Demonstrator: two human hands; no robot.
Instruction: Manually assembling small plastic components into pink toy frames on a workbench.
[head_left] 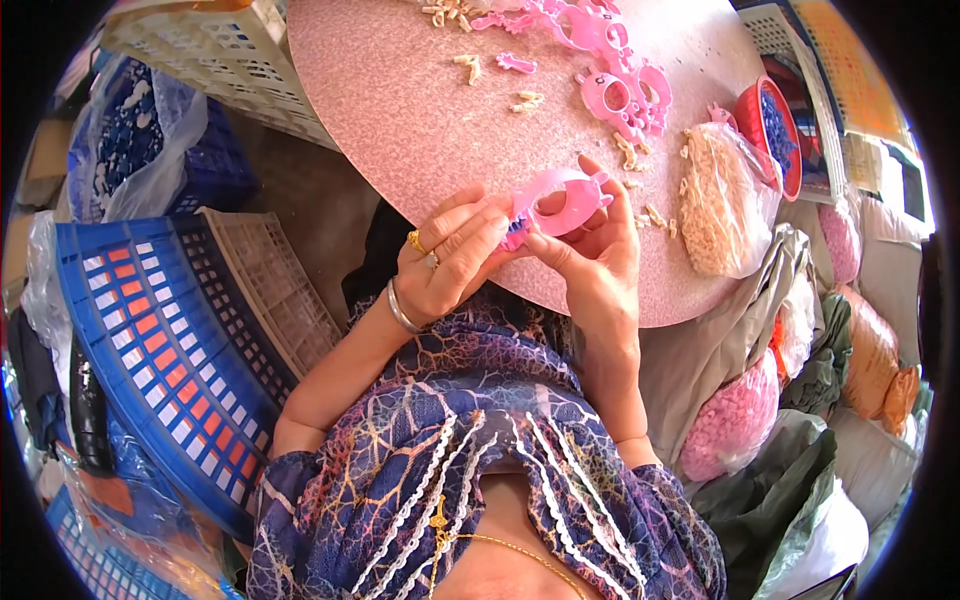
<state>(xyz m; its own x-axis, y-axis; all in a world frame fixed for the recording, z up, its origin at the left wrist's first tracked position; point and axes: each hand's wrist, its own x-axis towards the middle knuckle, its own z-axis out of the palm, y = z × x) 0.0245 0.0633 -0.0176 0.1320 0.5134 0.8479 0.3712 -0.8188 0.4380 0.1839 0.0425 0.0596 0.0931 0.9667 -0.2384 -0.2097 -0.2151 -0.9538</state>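
Note:
Both my hands hold a pink plastic piece (pixel 585 207) with a round opening and small ear-like bumps, just above the near edge of the round table (pixel 430 130). My left hand (pixel 445 245) pinches its left end, where a small blue part (pixel 517 225) shows between the fingers. At the other end, my right hand (pixel 605 255) grips it with the thumb below and fingers behind. Similar pink pieces (pixel 628 120) lie farther back on the table. Small cream parts (pixel 527 101) are scattered around them, and a small pink part (pixel 516 63) lies nearby.
On the table's right stand a clear bag of cream parts (pixel 712 215) and a red bowl (pixel 740 110) of blue parts. Left of the table are a beige crate (pixel 215 45) and a blue basket (pixel 85 260). Bags of pink parts (pixel 735 420) sit at the right.

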